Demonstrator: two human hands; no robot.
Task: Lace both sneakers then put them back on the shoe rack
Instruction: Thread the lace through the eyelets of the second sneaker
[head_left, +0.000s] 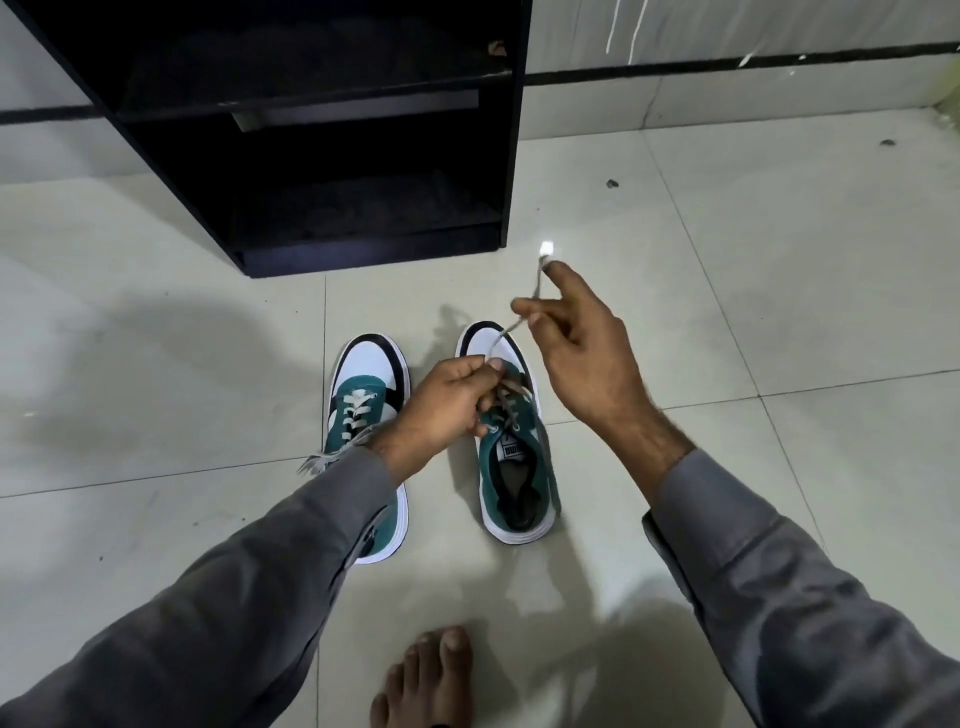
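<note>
on the pale tiled floor (727, 467) in front of you stand two teal-and-white low sneakers, toes pointing at the black open-shelved shoe rack (322, 156), which sits just beyond them so the return trip will be short. the left teal sneaker (363, 410) looks laced already, its grey-white lace ends spilling loose by your left sleeve, though your forearm hides its heel. the right teal sneaker (514, 467) is the one in hand: its flat grey-white lace (511, 328) crosses only the lower eyelets and the tongue and collar gape open. your left hand (441, 405) is curled closed over the eyelet area, fingers pinching the lace close to the shoe, probably to anchor it so the pull does not drag the sneaker. your right hand (576, 343) is raised above the toe, thumb and forefinger nipped on the same lace farther along, the other fingers spread free, drawing the strand taut up and away; its bright tip (546, 250) pokes up past your fingertip. a bare foot (431, 680) rests on the tile nearest you. judging from this, the second shoe is partly laced, and both shoes have yet to go on the rack.
</note>
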